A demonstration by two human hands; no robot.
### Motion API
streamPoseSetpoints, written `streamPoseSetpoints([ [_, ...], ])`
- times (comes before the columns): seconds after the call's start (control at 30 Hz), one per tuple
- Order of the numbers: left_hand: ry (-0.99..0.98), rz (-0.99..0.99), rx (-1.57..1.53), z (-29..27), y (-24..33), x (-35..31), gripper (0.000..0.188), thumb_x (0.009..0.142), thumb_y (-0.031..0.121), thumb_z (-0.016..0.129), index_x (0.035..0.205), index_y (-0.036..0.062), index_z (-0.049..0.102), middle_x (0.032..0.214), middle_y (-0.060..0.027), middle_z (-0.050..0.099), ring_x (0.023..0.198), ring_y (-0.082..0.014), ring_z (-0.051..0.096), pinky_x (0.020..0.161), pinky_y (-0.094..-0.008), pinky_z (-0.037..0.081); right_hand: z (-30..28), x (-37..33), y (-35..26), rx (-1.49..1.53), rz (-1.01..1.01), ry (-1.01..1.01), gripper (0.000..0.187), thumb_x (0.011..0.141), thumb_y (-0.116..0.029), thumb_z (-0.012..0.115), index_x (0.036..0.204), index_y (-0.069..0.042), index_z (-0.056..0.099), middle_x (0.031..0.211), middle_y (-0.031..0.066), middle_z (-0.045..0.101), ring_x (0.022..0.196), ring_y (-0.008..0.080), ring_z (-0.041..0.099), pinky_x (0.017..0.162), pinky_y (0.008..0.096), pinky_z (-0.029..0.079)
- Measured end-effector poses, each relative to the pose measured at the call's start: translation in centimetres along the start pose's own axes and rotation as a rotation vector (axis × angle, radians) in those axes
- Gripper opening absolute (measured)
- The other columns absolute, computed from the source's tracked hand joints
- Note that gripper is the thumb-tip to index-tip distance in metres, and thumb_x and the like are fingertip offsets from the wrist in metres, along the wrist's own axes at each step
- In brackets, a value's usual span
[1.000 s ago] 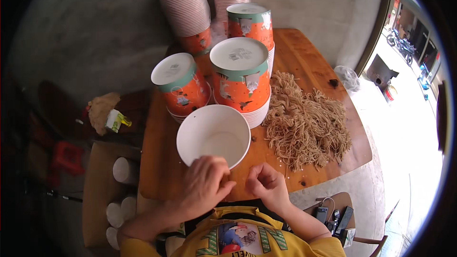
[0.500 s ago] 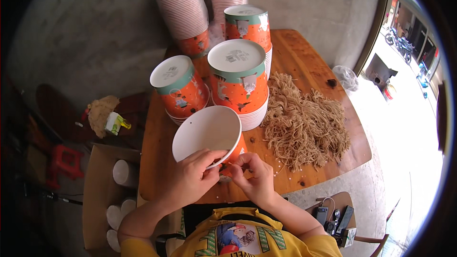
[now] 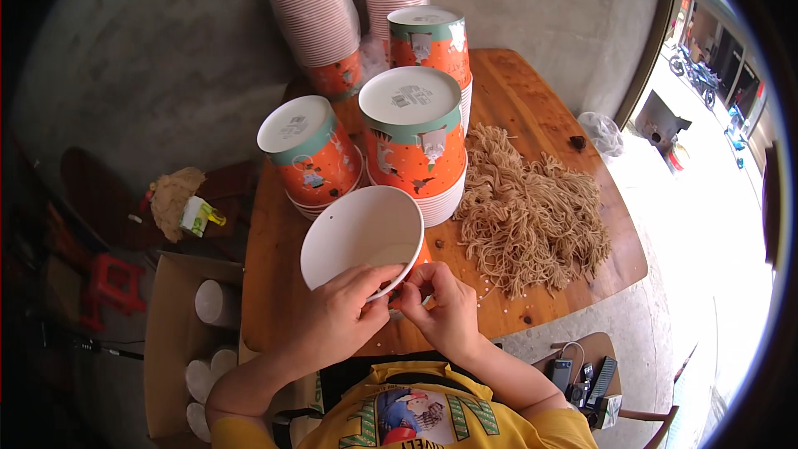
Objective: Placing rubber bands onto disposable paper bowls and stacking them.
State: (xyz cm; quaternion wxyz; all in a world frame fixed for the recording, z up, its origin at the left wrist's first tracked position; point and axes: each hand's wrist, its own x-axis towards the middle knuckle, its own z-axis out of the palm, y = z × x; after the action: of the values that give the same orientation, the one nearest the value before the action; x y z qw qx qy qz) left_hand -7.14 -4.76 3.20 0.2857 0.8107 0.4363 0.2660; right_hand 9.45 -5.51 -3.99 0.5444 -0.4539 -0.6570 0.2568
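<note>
A paper bucket [image 3: 353, 237] with a white inside and an orange printed outside is tilted toward me at the table's near edge. A small dark hole shows close to its far rim. My left hand [image 3: 342, 314] is closed on the near rim, with fingers inside and the thumb outside. Against the outer wall beside it, my right hand [image 3: 443, 306] is pinched; whatever lies between its fingertips is too small and hidden to make out. To the right lies a loose heap of tan cords [image 3: 532, 212].
Upside-down stacks of printed buckets [image 3: 411, 129] stand behind on the wooden table [image 3: 507, 91], with tall wrapped stacks [image 3: 312, 12] further back. An open carton [image 3: 170, 308] holding white containers is at lower left. A stool [image 3: 594, 349] with small devices stands at lower right.
My right hand has shifted slightly closer to the bucket's rim and my left fingertips. The bucket has turned very little, still held by my left hand.
</note>
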Motion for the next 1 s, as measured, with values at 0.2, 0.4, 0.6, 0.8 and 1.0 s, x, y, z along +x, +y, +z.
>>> streamPoseSetpoints([
  [0.2, -0.078, 0.025, -0.160, 0.2, -0.8, 0.5, 0.027, 0.091, 0.003, 0.055, 0.118, 0.0025, 0.058, 0.102, -0.0125, 0.064, 0.089, -0.0223, 0.065, 0.077, -0.0325, 0.052, -0.6, -0.6, -0.1, -0.050, 0.024, -0.001, 0.019, 0.084, -0.011, 0.068, 0.090, -0.003, 0.052, 0.077, 0.0075, 0.066, 0.062, 0.0194, 0.067, 0.056, 0.0310, 0.053],
  [0.4, -0.294, -0.154, -0.310, 1.3, -1.4, 2.3, 0.014, 0.095, 0.009, 0.053, 0.105, 0.0006, 0.058, 0.091, -0.0127, 0.064, 0.084, -0.0249, 0.065, 0.074, -0.0338, 0.050, -1.6, -2.2, 0.8, -0.026, 0.108, -0.033, 0.017, 0.087, -0.011, 0.068, 0.094, -0.003, 0.055, 0.079, 0.0091, 0.067, 0.062, 0.0211, 0.066, 0.056, 0.0310, 0.053],
  [0.6, -0.239, -0.034, -0.088, 2.6, -1.7, 3.3, 0.009, 0.092, 0.009, 0.056, 0.094, 0.0015, 0.052, 0.084, -0.0109, 0.063, 0.073, -0.0219, 0.062, 0.069, -0.0324, 0.049, -3.2, -2.3, 1.2, 0.033, 0.265, -0.112, 0.019, 0.088, -0.014, 0.068, 0.096, -0.002, 0.056, 0.078, 0.0109, 0.066, 0.061, 0.0238, 0.065, 0.055, 0.0336, 0.052],
  [0.8, -0.088, -0.046, -0.519, 2.5, -3.1, 3.9, 0.005, 0.095, 0.009, 0.049, 0.095, 0.0047, 0.049, 0.095, -0.0049, 0.066, 0.079, -0.0109, 0.059, 0.072, -0.0290, 0.050, -7.7, -0.2, -0.7, -0.101, 0.186, -0.473, 0.020, 0.089, -0.020, 0.066, 0.094, -0.002, 0.061, 0.078, 0.0140, 0.065, 0.065, 0.0298, 0.064, 0.059, 0.0364, 0.050],
  [1.0, -0.272, -0.268, -0.781, 3.1, -1.0, 5.1, 0.009, 0.099, 0.014, 0.050, 0.102, 0.0056, 0.049, 0.084, -0.0007, 0.055, 0.075, -0.0065, 0.054, 0.071, -0.0201, 0.046, -8.9, 2.2, -1.8, 0.138, 0.159, -0.570, 0.016, 0.091, -0.017, 0.064, 0.094, -0.001, 0.063, 0.074, 0.0089, 0.062, 0.064, 0.0183, 0.060, 0.059, 0.0303, 0.048],
])
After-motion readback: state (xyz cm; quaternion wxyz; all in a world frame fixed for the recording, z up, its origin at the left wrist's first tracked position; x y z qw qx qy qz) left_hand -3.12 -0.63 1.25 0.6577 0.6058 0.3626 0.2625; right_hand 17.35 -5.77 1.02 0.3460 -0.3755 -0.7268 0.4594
